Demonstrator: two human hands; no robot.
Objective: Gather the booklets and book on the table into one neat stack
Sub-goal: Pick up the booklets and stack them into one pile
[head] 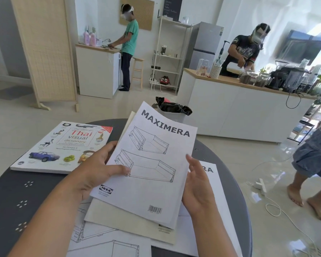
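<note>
I hold a white MAXIMERA booklet [152, 160] lifted and tilted above the round dark grey table [26, 197]. My left hand [98, 169] grips its left edge, thumb on the cover. My right hand [196, 188] rests against its right edge with fingers spread. Under it sits a cream booklet [119, 219], whether also held I cannot tell. Another MAXIMERA booklet [213, 182] lies flat on the table beneath my right hand. A sheet with line drawings [107, 243] lies at the near edge. The Thai visual dictionary book [63, 145] lies flat at the table's left.
Beyond the table stands a white bin with a black bag [172, 108]. A white counter [239, 112] with a person behind it is at the right. A barefoot person [311, 164] walks on the right, near white cables [278, 214] on the floor.
</note>
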